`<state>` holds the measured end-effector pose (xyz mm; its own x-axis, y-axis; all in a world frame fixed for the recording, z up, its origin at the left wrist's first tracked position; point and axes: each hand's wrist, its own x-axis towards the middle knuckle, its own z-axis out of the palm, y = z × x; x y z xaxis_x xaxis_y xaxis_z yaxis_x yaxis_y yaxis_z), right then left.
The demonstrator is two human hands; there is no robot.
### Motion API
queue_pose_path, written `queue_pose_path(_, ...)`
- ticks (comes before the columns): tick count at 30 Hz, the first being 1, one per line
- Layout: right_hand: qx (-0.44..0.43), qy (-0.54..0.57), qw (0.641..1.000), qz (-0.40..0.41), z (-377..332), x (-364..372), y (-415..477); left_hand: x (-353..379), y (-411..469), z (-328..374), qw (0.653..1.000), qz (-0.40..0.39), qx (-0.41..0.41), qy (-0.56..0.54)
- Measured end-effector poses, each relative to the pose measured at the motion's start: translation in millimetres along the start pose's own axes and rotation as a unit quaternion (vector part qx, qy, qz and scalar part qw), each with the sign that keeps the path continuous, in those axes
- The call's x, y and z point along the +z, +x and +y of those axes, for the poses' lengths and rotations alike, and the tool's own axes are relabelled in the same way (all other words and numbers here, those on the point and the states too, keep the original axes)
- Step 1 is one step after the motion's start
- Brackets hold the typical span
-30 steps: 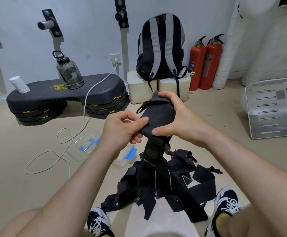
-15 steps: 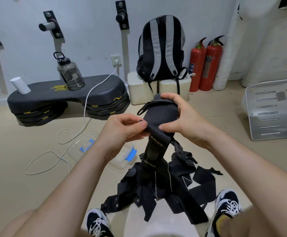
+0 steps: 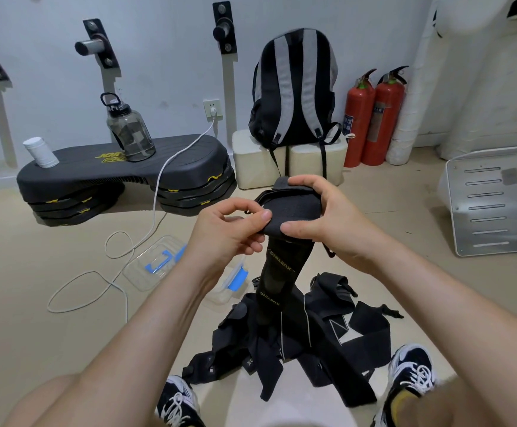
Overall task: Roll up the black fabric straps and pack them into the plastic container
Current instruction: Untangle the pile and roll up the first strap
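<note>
Between the two hands, raised over the floor, the black strap (image 3: pixel 294 211) is a half-wound roll. Compared with a second ago it looks a little fuller, and more of its yellow-lettered tail has lifted off the heap (image 3: pixel 297 343) of loose straps lying between the shoes. I take that as another turn gone on, with a fair length of this strap still to wind. The left hand (image 3: pixel 229 232) has a narrow grip, thumb and forefinger pinching the roll's near edge. The right hand (image 3: pixel 322 220) has its grip closed over the roll, fingers curled across the top and thumb pressed under the lower edge, much as before. The plastic container (image 3: pixel 225 292) sits on the floor just left of the heap, partly hidden by the left forearm, with its lid (image 3: pixel 152 263) beside it; I cannot see any strap inside, so packing looks not yet begun. A white cable (image 3: pixel 121 272) loops past the lid.
</note>
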<state>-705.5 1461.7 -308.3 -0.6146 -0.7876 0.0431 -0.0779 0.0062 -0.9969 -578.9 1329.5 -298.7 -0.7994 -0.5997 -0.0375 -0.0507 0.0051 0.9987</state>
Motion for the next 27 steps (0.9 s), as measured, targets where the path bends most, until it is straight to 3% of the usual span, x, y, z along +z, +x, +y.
queue_pose_path(6,0.028,0.079,0.996,0.001,-5.9,-5.8,-1.1,-13.0,-0.6,1.0,0.995,-0.092,0.027,-0.013)
queue_pose_path(15,0.046,0.109,0.993,-0.007,-3.9,0.3,-3.2,-7.0,0.5,-0.2,0.998,-0.04,0.046,-0.001)
queue_pose_path(27,0.041,0.133,0.99,0.006,-5.6,5.8,-6.7,0.1,1.3,0.0,1.0,-0.005,-0.021,0.015)
